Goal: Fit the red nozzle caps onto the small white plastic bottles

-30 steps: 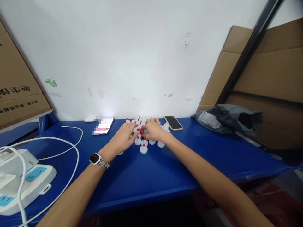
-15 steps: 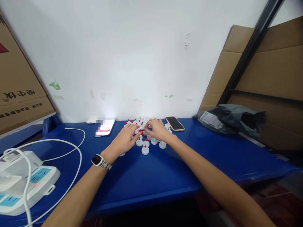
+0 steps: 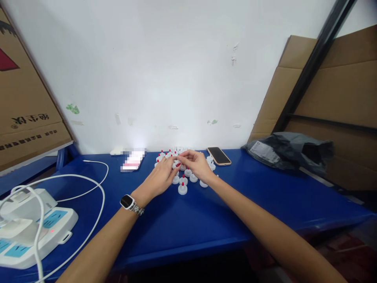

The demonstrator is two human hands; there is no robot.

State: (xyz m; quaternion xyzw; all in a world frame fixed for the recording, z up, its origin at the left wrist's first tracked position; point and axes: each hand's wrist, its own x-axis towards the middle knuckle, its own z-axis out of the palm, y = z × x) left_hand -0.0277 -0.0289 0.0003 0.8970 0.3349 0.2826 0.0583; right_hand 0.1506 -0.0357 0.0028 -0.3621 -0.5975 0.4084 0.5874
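Observation:
On the blue table, a cluster of white round nozzle caps (image 3: 182,189), several with small red tips, lies around and under both hands. My left hand (image 3: 161,175) is closed, its thumb and fingers around a white nozzle cap with a red part (image 3: 178,165) showing near the thumb. My right hand (image 3: 198,167) pinches with thumb and index finger right against the left fingertips. What sits between the right fingertips is too small and covered to make out. A watch (image 3: 128,201) is on the left wrist.
A phone (image 3: 219,155) lies right of the caps, and another phone (image 3: 135,160) with a lit screen lies to the left. A white power strip (image 3: 63,224) with looping cables (image 3: 101,196) fills the near left. A grey plastic bag (image 3: 290,151) and cardboard (image 3: 282,86) stand at the right.
My hands have drawn closer, with the right fingertips now meeting the left ones. The view has shifted slightly, moving everything a little right and down.

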